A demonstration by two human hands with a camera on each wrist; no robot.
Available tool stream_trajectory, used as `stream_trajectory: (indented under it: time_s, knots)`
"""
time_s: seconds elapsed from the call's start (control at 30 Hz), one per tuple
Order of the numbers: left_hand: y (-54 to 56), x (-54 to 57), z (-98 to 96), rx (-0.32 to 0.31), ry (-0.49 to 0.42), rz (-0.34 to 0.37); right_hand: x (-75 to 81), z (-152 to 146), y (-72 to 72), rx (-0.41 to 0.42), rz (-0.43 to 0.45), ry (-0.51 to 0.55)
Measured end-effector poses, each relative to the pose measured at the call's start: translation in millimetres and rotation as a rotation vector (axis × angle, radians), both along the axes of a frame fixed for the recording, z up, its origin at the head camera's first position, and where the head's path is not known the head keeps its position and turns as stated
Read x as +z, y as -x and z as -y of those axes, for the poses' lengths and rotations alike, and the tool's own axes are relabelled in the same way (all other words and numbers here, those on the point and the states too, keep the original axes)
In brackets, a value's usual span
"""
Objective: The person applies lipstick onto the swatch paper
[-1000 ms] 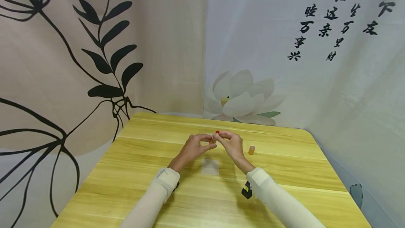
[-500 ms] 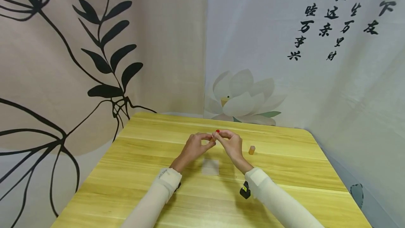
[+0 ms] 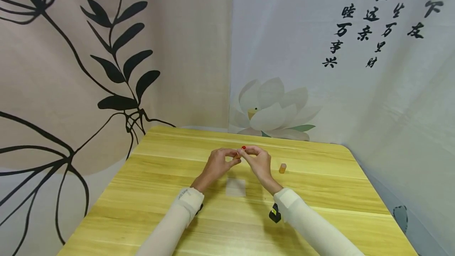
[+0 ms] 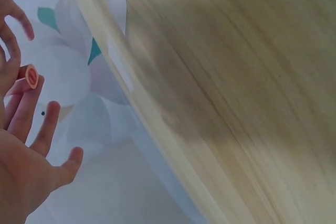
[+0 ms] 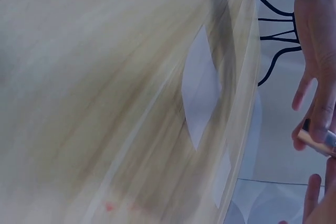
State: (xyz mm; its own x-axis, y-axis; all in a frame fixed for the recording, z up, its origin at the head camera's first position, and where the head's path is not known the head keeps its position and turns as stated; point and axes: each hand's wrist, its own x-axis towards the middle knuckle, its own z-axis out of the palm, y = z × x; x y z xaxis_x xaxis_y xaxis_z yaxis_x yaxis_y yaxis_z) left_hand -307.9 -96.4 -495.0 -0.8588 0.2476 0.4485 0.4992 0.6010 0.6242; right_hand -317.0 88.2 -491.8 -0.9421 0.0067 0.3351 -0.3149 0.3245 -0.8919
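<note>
Both hands meet above the far middle of the table. My left hand [image 3: 217, 165] pinches a small wooden stamp [image 4: 31, 77] between thumb and fingers; its round red face with a marking shows in the left wrist view. My right hand [image 3: 261, 165] also pinches at the stamp with thumb and forefinger, and a red spot [image 3: 243, 147] shows just above those fingertips in the head view. In the right wrist view the side of the stamp [image 5: 314, 142] looks light brown, partly covered by fingers. A short orange-brown piece with a pale top [image 3: 282, 168] stands right of the right hand.
A pale square of paper [image 3: 235, 187] lies flat on the wooden table [image 3: 142, 208], below and between the hands. Printed cloth hangings [image 3: 192, 50] stand behind the table's far edge. A dark wrist device [image 3: 275, 213] is under the right sleeve.
Both hands have shifted very slightly left with the stamp held between them. The orange-brown piece and the paper have not moved on the table.
</note>
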Motion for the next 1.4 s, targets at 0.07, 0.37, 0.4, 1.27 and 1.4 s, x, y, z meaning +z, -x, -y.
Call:
stream_trajectory:
  time_s: [0.07, 0.37, 0.4, 1.27, 1.4]
  knots:
    - [3.1, 0.2, 1.7, -0.003, 0.0, 0.009, -0.9, -1.6, 2.6, 0.014, -0.004, -0.022]
    - [31.0, 0.7, 11.9, 0.049, 0.034, 0.064, -6.7, -16.1, 26.4, 0.073, -0.094, -0.246]
    - [33.5, 1.0, 13.2, 0.049, 0.037, 0.069, -8.0, -17.9, 29.1, 0.077, -0.093, -0.275]
    - [70.4, -4.8, 19.2, 0.14, 0.263, 0.108, -39.9, -28.4, 71.2, 0.199, 0.101, -0.881]
    - [70.8, -8.9, 16.3, 0.155, 0.297, 0.112, -45.1, -26.3, 70.7, 0.193, 0.083, -0.901]
